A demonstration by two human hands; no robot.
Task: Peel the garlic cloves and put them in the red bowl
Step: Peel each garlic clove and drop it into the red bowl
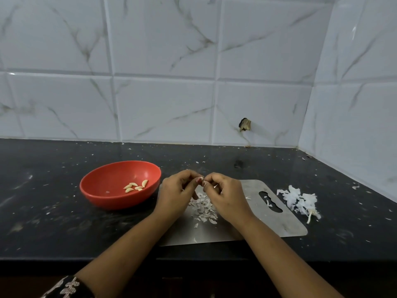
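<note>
Both hands are up over the steel board (277, 224), meeting just above its far edge. The left hand (177, 191) and the right hand (226, 195) are knuckle to knuckle, and between them sits one garlic clove (200, 180), small and pale, mostly hidden. The left fingers (190, 175) are curled in and pinch the clove from one side. The right fingers (211, 177) are curled the same way and pinch it from the other, with the fingertips touching it. How much skin is on that clove cannot be told from here.

Straight below the hands, a loose pile of skin flakes (204, 209) lies on the board. Off to the left, the red bowl (103, 201) stands upright on the dark worktop (43, 224), just beside the left hand and clear of the board. Inside it lies a small cluster of peeled cloves (135, 187), right of its centre.

To the right of the board, a heap of papery white skins with a stem (298, 201) rests on the worktop near the board's handle slot (270, 201). Small white scraps are scattered across the worktop. Behind it all is a white marbled tile wall (161, 104) with a dark chipped hole (245, 124) low down. A patterned sleeve (68, 287) shows at the bottom left.
</note>
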